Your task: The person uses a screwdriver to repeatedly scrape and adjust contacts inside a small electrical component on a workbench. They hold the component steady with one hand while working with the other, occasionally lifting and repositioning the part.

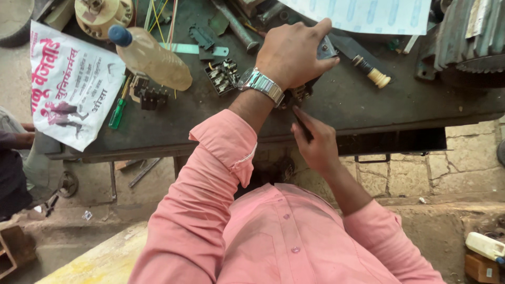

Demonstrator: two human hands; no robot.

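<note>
Mid-job on a small black part (310, 79) at the near edge of the dark bench (368, 100). Left hand (294, 52), watch (261, 85) on the wrist, clamped down over it, pinning it flat. Right hand (315, 142) pinched around a thin dark tool (302, 123), tip angled up toward the part's underside; contact point hidden under the left palm. Looks like prying or unscrewing. Next move likely needs firm downward hold and steady pressure on the tool. Bottle (152, 55), green screwdriver (118, 110) and terminal block (223, 76) lying untouched to the left.
</note>
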